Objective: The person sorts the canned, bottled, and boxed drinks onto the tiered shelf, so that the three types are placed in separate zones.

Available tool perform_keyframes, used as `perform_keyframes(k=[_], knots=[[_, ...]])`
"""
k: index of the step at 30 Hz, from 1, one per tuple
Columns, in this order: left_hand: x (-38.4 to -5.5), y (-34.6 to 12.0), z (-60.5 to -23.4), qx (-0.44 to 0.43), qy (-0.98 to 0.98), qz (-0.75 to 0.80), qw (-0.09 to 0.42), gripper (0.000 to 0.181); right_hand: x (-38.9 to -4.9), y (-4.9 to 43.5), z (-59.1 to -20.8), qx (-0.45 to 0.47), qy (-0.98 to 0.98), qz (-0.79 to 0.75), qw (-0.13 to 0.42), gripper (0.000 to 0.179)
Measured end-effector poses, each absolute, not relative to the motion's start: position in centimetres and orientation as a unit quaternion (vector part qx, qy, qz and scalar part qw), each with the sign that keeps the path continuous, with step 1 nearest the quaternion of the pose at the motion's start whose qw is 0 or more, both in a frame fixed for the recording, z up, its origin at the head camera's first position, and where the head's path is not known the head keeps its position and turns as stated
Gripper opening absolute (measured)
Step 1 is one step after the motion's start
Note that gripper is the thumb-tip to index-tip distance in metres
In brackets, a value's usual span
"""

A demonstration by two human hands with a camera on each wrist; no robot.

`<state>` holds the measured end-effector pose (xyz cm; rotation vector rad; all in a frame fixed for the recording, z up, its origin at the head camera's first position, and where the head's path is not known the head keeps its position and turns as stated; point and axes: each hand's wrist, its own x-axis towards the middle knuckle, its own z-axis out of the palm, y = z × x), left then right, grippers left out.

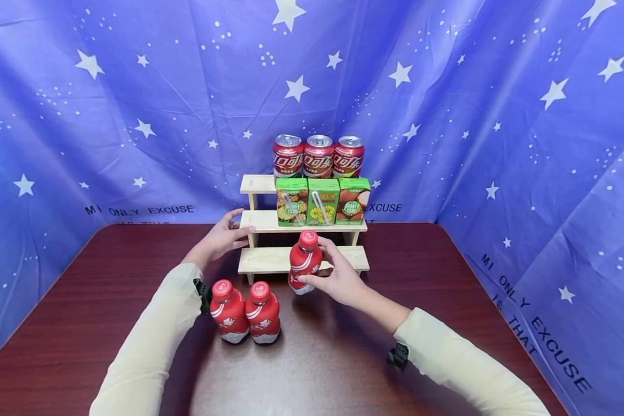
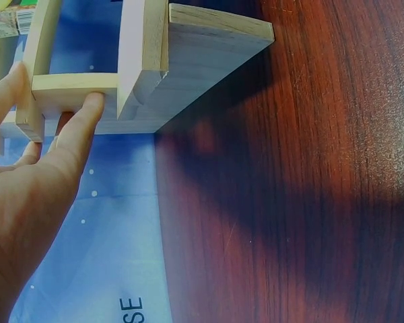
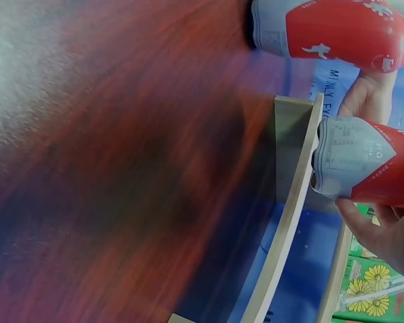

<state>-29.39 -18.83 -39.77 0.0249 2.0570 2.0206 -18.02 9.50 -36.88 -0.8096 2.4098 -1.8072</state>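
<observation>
My right hand grips a red bottle with a red cap, upright in front of the lowest step of a three-tier wooden stand. The right wrist view shows the grey base of that held bottle close to the step's front edge; whether they touch I cannot tell. At the stand's left end, my left hand holds the middle tier. Its fingers and thumb are against the wood in the left wrist view. Two similar red bottles, one left and one right, stand side by side on the table.
Three red cola cans line the top tier. Three green juice boxes stand along the middle tier. The dark red wooden table lies beneath, and a blue starry curtain hangs behind and on the right side.
</observation>
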Motion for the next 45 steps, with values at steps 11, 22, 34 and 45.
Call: perform_keyframes(k=[11, 22, 34, 45], knots=[[-29.3, -18.9, -39.5, 0.008, 0.703, 0.698, 0.135, 0.076, -18.3, 8.5, -35.7, -0.233, 0.775, -0.587, 0.016, 0.071], [-29.4, -18.9, -39.8, 0.012, 0.702, 0.700, 0.131, 0.076, -18.9, 7.7, -34.8, -0.220, 0.789, -0.574, 0.014, 0.071], [-29.3, -19.1, -39.9, 0.021, 0.699, 0.703, 0.128, 0.081, -21.8, 7.2, -37.0, -0.211, 0.798, -0.563, -0.026, 0.076], [-29.5, -18.9, -40.0, 0.016, 0.706, 0.697, 0.126, 0.077, -22.9, 6.7, -37.2, -0.188, 0.806, -0.561, -0.022, 0.079]])
